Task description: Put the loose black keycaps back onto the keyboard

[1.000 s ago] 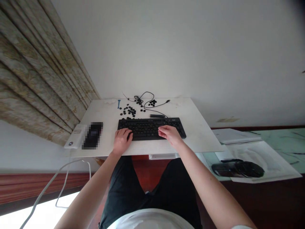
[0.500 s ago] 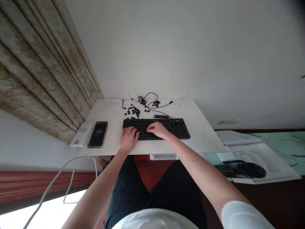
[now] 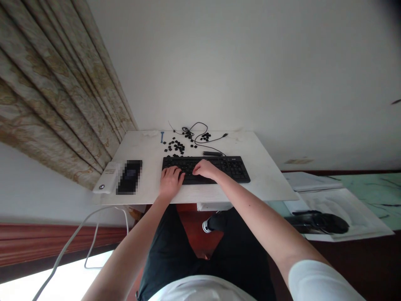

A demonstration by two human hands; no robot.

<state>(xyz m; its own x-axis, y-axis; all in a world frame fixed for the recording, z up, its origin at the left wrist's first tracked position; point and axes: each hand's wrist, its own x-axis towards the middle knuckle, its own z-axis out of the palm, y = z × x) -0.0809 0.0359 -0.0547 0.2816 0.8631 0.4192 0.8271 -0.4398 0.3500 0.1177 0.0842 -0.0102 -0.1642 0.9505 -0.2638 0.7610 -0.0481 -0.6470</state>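
Along the black keyboard [image 3: 224, 165] on the counter [image 3: 151, 167], lays a loosely spread left hand [image 3: 171, 180] at the left end, curls the right hand [image 3: 205, 168] over the middle; cannot tell that grip's state.

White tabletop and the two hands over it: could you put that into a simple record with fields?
Surface: white rectangular tabletop
Main object: long black keyboard
Left hand: fingers on the keyboard's left part
Right hand: fingers bunched over the keyboard's middle; anything pinched is hidden
Loose pieces: small black square keycaps, scattered behind the keyboard
Cord: thin black cable, partly coiled
Far left: slim blue bar-shaped tool
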